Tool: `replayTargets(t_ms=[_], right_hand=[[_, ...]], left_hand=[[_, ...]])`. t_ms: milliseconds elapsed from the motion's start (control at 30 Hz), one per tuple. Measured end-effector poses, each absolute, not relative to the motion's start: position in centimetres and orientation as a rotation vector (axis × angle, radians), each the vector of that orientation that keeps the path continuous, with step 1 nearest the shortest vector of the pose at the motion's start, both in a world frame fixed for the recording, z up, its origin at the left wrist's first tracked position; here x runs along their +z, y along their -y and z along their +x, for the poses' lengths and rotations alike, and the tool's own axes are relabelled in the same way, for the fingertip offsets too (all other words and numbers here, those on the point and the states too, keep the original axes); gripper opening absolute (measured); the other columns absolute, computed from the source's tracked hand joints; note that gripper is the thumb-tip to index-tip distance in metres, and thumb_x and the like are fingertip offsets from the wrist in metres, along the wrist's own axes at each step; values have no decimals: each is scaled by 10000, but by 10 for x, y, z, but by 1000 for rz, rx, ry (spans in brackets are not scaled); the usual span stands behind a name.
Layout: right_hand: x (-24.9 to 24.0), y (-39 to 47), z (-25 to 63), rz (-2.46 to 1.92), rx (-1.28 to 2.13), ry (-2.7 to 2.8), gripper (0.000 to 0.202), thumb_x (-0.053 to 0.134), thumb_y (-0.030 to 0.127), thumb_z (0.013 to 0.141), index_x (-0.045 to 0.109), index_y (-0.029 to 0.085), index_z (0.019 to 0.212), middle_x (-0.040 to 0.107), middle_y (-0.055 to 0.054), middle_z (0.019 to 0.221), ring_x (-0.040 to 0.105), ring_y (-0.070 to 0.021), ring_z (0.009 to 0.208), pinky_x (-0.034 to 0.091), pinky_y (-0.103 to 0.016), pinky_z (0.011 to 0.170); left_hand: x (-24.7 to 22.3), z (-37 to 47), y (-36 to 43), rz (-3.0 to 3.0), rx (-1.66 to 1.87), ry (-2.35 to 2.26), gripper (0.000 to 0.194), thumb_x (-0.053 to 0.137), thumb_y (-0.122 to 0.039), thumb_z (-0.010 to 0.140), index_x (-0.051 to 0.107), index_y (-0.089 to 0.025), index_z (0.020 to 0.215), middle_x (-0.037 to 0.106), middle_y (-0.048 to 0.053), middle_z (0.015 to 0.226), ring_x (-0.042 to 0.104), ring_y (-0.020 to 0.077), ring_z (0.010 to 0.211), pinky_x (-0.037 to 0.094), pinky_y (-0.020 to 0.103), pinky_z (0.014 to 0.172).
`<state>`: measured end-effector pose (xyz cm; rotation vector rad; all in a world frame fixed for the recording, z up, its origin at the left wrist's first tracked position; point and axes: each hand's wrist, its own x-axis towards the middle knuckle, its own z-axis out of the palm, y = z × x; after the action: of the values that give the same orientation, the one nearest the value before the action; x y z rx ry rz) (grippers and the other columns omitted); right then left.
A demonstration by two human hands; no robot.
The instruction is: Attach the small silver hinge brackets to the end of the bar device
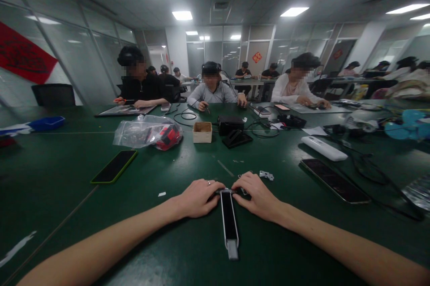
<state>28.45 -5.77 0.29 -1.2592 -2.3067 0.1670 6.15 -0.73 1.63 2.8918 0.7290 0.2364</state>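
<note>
A narrow white-edged device (229,216) with a dark face lies on the green table (161,241), its grey end piece towards me. My left hand (200,197) is at the left of its far end, thumb and fingers drawn together on a small dark part. From the right, my right hand (257,197) reaches the same far end, its fingers and thumb bent round a small part there. What exactly each hand pinches is too small to make out. Just beyond my right hand lies a small silvery metal piece (266,175).
A green-edged phone (114,166) lies at left, a dark phone (334,180) and a white case (323,148) at right. Farther back are a plastic bag (134,133), a small box (202,133), a black stand (237,138) and cables. People sit across the table.
</note>
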Motion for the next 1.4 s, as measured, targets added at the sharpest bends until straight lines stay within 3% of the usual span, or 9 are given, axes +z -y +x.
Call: replayTargets(t_ms=[1100,1400], right_hand=[[5,58,281,-1254,126,2319,141,550,268,843,614,188,941,628,-49,930,514,-182,886,403,-326,757],[29,46,299,-1174,-94,2274,168,527,282,853,612,183,958,642,-68,965,524,-204,946,381,-354,811]], left_hand=[[17,62,8,2904,237,-741,275,412,-220,874,498,-193,1134,635,51,933,599,187,775,440,285,707],[17,61,8,2885,239,-717,293,418,-220,880,482,-187,1163,632,62,998,607,201,860,453,312,767]])
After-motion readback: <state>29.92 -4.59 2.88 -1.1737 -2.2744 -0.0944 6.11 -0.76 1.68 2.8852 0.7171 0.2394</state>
